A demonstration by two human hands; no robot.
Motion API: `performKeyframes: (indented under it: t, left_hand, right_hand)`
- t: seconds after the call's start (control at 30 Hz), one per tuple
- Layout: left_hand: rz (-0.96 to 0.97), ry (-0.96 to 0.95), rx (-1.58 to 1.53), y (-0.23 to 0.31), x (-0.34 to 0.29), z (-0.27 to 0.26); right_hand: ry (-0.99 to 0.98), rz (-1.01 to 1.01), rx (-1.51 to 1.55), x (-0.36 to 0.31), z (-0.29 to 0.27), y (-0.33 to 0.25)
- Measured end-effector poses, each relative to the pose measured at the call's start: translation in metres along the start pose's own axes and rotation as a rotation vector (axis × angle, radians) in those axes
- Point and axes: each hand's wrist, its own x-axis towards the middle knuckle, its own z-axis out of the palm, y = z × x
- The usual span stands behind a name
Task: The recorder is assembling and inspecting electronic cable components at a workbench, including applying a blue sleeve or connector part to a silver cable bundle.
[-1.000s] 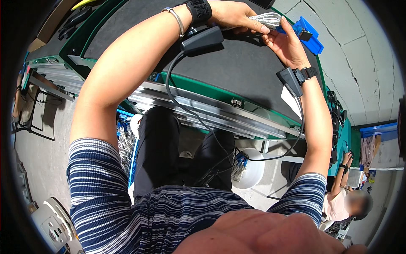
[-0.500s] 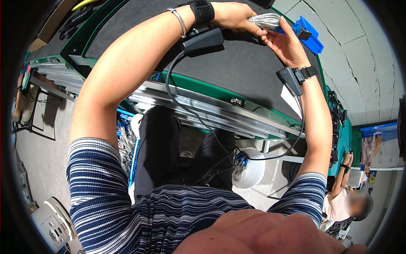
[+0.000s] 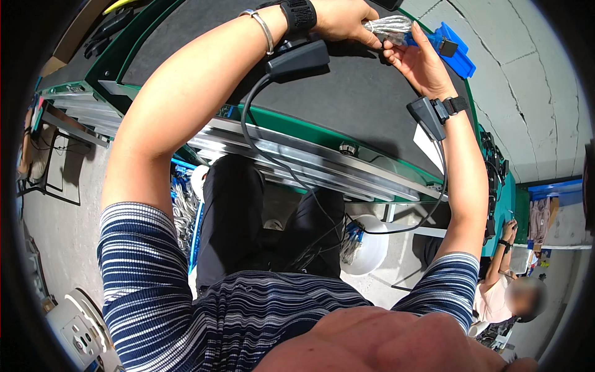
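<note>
A bundle of silvery cable with blue ends is between my hands over the far right of the dark table mat. My left hand is closed on the looped side, its thumb and fingers pinching the coil. From the right, my right hand grips the blue end, index finger raised along it and thumb underneath. Small details where the fingertips meet are hard to make out. Just beyond my right fingers stands a blue plastic bin, with a dark square piece in front of it.
The green-framed table has metal rails along its near edge. Below are a white bucket and a blue-edged crate, both with cables. Black leads hang from my wrist devices. A co-worker sits at right.
My left thumb and fingers have drawn back slightly from my right fingertips, still around the coil. The cable bundle and my right hand have barely shifted.
</note>
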Motion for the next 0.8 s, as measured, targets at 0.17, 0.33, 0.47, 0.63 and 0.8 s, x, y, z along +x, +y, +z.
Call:
performKeyframes:
  t: [0.17, 0.33, 0.47, 0.63, 0.8]
  left_hand:
    - [0.019, 0.160, 0.094, -0.009, 0.005, 0.004]
    - [0.025, 0.164, 0.098, -0.011, 0.005, 0.005]
    - [-0.023, 0.122, 0.142, -0.005, 0.004, 0.003]
    - [-0.035, 0.090, 0.134, 0.001, 0.001, 0.001]
    - [0.007, 0.044, 0.125, 0.001, 0.000, -0.001]
  right_hand:
    - [-0.015, 0.008, 0.003, 0.000, 0.001, 0.000]
    - [-0.007, -0.008, -0.050, 0.000, 0.002, 0.000]
    - [0.004, 0.000, -0.052, 0.000, 0.004, 0.000]
    - [0.016, -0.002, -0.092, -0.002, 0.006, -0.001]
    - [0.054, 0.022, -0.117, -0.003, 0.007, -0.001]
